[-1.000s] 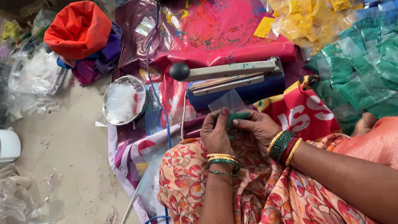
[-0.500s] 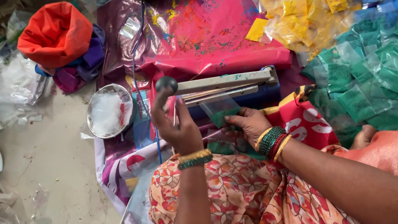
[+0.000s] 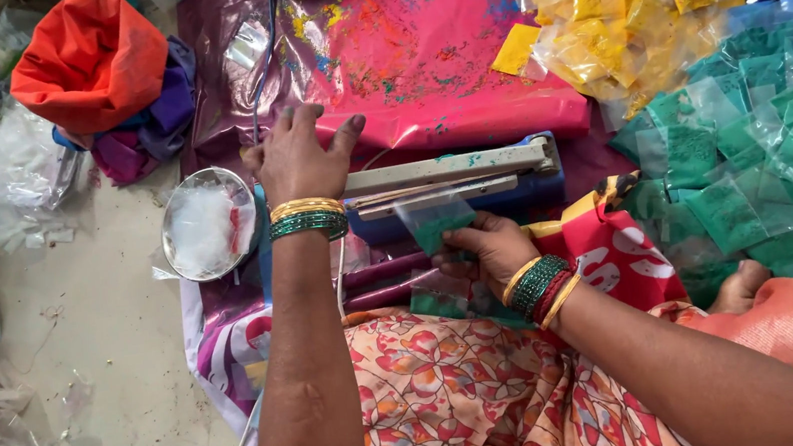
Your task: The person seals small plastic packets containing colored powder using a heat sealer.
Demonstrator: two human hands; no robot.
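A blue heat sealer [image 3: 472, 183] with a pale metal arm lies across the middle of the head view. My left hand [image 3: 296, 157] rests on the sealer arm's handle end at the left, fingers spread over the knob. My right hand [image 3: 485, 247] pinches a small clear packet of green powder [image 3: 437, 220], whose open top lies between the sealer's jaws. Both wrists wear green, gold and red bangles.
Sealed green powder packets [image 3: 772, 157] are heaped at the right, yellow ones [image 3: 612, 5] behind them, blue ones at the far right. A steel bowl of clear bags [image 3: 205, 226] sits left of the sealer. An orange cloth bundle [image 3: 89, 59] lies top left. Pink plastic sheet [image 3: 427, 58] lies behind.
My left hand left the packet, reached forward and settled on the sealer's handle. My right hand pushed the green packet up into the sealer's jaws.
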